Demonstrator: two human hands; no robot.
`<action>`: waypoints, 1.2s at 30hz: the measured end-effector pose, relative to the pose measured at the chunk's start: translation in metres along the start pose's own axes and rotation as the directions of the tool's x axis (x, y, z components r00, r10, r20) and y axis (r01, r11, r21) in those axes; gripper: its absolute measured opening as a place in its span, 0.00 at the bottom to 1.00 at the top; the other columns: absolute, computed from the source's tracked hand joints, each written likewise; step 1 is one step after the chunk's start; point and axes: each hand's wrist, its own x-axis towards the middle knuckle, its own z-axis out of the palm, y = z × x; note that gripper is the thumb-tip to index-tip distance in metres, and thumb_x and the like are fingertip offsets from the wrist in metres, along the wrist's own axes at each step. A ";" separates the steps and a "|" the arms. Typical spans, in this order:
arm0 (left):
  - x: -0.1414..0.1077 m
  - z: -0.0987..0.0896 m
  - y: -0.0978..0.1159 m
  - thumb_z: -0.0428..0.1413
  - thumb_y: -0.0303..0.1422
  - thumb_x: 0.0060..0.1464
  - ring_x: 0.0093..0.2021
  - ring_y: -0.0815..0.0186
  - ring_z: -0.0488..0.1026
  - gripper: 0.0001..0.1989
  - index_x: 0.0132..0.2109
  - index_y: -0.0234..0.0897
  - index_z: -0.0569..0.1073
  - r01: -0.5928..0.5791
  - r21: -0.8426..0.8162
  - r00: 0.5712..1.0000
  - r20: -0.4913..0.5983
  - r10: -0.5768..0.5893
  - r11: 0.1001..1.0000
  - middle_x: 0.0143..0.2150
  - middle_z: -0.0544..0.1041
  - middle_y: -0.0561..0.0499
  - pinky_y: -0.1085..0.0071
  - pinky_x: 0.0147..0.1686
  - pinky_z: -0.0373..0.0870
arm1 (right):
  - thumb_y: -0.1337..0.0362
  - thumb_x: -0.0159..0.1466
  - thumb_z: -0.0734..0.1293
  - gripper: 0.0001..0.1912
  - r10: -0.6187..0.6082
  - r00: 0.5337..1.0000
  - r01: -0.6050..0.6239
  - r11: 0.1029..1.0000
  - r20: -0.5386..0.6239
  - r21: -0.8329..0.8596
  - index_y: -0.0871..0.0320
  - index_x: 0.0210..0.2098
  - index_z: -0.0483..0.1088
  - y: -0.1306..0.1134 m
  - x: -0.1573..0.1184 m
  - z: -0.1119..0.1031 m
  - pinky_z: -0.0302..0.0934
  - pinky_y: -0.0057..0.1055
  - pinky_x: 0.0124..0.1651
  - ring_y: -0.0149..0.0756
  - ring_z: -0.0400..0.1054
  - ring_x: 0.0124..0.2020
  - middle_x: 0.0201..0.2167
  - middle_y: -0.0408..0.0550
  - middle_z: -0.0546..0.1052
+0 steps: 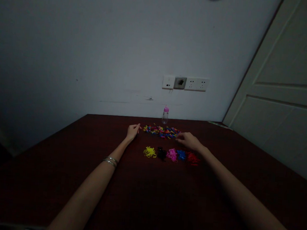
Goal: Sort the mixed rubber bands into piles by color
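Observation:
A long mixed pile of small coloured rubber bands (pixel 163 131) lies toward the back of the table. My left hand (pixel 133 132) rests just beyond its left end, fingers curled together; whether anything is between them is too small to see. At the right end of the pile is my right hand (pixel 190 141), its fingertips bent down and pressed together, their contents hidden. Nearer to me, sorted heaps form a row: yellow bands (pixel 150 152), black bands (pixel 161 153), pink bands (pixel 172 155), blue bands (pixel 181 154) and red bands (pixel 193 158), the last below my right wrist.
Behind the mixed pile stands a clear bottle (pixel 165 117) with a pink cap. The dark red table (pixel 147 198) meets a white wall with socket plates (pixel 197 84). A flat strip (pixel 219 125) lies at the back right edge, by a pale panelled door (pixel 283 103).

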 end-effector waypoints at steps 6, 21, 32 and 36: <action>0.000 0.000 0.001 0.48 0.47 0.50 0.16 0.72 0.58 0.22 0.24 0.32 0.74 0.008 0.001 1.000 -0.008 -0.008 1.000 0.12 0.62 0.56 0.74 0.21 0.54 | 0.53 0.59 0.61 0.16 0.071 0.997 -0.069 0.987 0.012 -0.145 0.52 0.41 0.73 -0.024 0.016 0.010 0.61 0.34 0.39 0.43 0.69 0.42 0.41 0.50 0.76; -0.001 0.000 0.001 0.48 0.48 0.49 0.16 0.72 0.58 0.22 0.25 0.33 0.73 0.014 0.026 1.000 0.017 -0.014 1.000 0.12 0.61 0.56 0.74 0.21 0.53 | 0.57 0.61 0.59 0.13 0.135 0.991 -0.137 0.979 -0.021 -0.150 0.55 0.37 0.71 -0.033 0.023 0.022 0.61 0.34 0.40 0.43 0.68 0.44 0.44 0.52 0.73; 0.000 -0.001 -0.001 0.47 0.48 0.50 0.16 0.72 0.58 0.23 0.25 0.32 0.73 0.006 0.036 1.000 0.022 -0.007 0.999 0.13 0.62 0.55 0.75 0.20 0.53 | 0.60 0.61 0.59 0.11 0.124 0.992 -0.127 0.984 -0.034 -0.127 0.56 0.36 0.71 -0.031 0.024 0.027 0.61 0.33 0.40 0.42 0.68 0.42 0.43 0.53 0.73; 0.001 -0.002 -0.003 0.47 0.47 0.50 0.16 0.72 0.58 0.23 0.25 0.32 0.74 -0.012 0.036 1.000 0.030 0.011 0.999 0.12 0.62 0.55 0.75 0.20 0.53 | 0.60 0.60 0.61 0.10 0.125 0.991 -0.129 0.987 -0.041 -0.100 0.56 0.34 0.71 -0.029 0.024 0.029 0.60 0.31 0.41 0.40 0.67 0.42 0.44 0.52 0.72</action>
